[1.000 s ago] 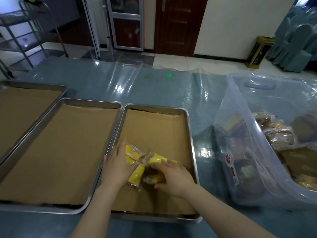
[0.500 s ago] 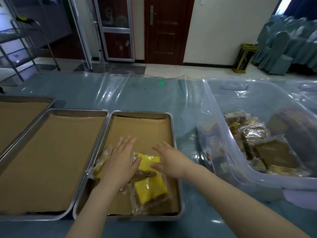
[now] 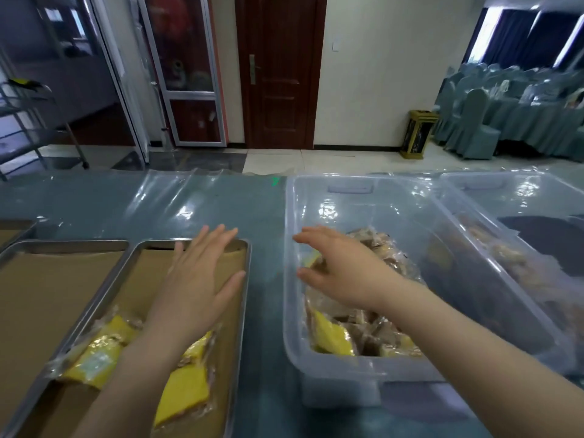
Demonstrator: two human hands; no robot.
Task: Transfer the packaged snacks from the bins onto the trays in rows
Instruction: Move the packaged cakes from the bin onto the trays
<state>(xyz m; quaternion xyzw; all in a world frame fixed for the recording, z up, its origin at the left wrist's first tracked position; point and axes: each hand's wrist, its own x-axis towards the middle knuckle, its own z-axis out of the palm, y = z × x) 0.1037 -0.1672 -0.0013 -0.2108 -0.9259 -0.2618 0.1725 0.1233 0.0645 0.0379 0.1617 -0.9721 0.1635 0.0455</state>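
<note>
Three yellow packaged snacks [image 3: 91,358] lie at the near end of a steel tray [image 3: 241,298] lined with brown paper. My left hand [image 3: 197,279] hovers flat over that tray, fingers straight, holding nothing. My right hand [image 3: 335,270] reaches over the near-left part of a clear plastic bin [image 3: 344,384], fingers spread above the brown and yellow packaged snacks [image 3: 331,336] inside it, empty. Its palm side is hidden.
A second paper-lined tray [image 3: 63,245] sits to the left, with the corner of a third tray [image 3: 19,224] beyond it. A second clear bin [image 3: 518,197] with snacks stands at the right. Clear plastic film covers the blue table [image 3: 177,203].
Both hands have left the yellow snacks on the tray. My right hand moved right to above the bin; my left hand rose toward the tray's far end. The view shifted right.
</note>
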